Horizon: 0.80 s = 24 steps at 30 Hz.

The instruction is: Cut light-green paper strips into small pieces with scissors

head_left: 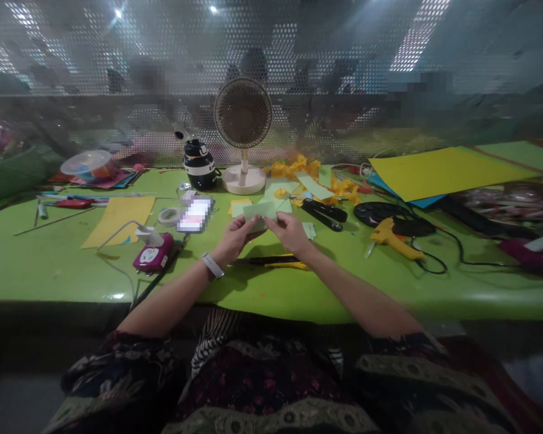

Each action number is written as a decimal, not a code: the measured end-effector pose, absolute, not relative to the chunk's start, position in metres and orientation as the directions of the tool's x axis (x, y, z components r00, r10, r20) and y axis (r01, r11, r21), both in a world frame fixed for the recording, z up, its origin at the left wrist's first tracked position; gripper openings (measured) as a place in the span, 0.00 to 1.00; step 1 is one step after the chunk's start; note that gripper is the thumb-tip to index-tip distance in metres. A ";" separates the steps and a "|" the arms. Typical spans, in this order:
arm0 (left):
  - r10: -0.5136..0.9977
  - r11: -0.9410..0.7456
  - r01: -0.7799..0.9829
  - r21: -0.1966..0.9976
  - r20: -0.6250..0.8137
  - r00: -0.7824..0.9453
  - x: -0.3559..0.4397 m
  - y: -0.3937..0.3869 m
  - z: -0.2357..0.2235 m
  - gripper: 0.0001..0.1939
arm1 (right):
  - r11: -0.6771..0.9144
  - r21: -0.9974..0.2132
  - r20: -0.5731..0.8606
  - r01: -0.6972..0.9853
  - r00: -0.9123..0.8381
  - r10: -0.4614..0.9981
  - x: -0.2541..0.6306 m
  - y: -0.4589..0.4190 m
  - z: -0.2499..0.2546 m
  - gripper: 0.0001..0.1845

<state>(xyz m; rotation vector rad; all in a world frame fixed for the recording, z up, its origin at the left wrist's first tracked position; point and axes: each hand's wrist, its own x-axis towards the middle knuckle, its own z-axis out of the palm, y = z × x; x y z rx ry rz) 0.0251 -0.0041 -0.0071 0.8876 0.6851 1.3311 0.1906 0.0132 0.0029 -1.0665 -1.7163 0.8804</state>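
Near the middle of the table (72, 271), just above its glossy green cover, a small pale green paper piece (259, 211) is held up between two bare hands. The left hand (236, 236) pinches its left side and the right hand (290, 232) pinches its right side, thumbs toward the wearer; most of the fingers are hidden behind it. The step in hand looks like fine handwork on this one piece, perhaps folding or squaring it, though the crease, if any, is too small to tell. Any next move seems to call for a light, even pinch from both sides, since paper this thin would probably buckle under a hard press.

On the near side, below the hands, lies a black-and-yellow tool (287, 261) of unclear kind. Just right of the hands are a black stapler (323, 213) and green paper slips (309, 229); farther right, a yellow hot glue gun (396, 239) rests beside a black round tray (366, 211), with a large yellow sheet (447, 172) beyond. Left of the hands are a phone (194, 214), a tape roll (169, 216), a purple extension socket (154, 256) and an orange-yellow sheet (117, 223). Along the far side stand a dark bottle (200, 169) and a desk fan (243, 113), left of crumpled orange paper (301, 167). Behind them rises a perforated screen (289, 72), the dim room beyond it blurred.
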 end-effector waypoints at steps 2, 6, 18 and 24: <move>0.988 0.013 -0.525 0.851 0.071 0.139 0.025 -0.003 -0.008 0.20 | 0.374 -0.889 0.321 0.265 -0.220 0.921 0.191 0.013 0.003 0.29; 0.990 -0.016 -0.508 0.861 0.086 0.115 0.024 0.000 -0.010 0.22 | 0.354 -0.913 0.333 0.203 -0.133 0.934 0.192 0.015 0.006 0.26; 0.967 0.037 -0.355 0.934 0.056 0.247 0.025 -0.005 -0.012 0.25 | 0.392 -0.919 0.387 0.048 -0.093 0.918 0.193 0.021 0.010 0.27; 0.956 0.107 -0.215 0.971 -0.041 0.290 0.025 -0.008 -0.008 0.25 | 0.486 -0.871 0.472 0.076 -0.146 0.869 0.191 0.014 0.011 0.24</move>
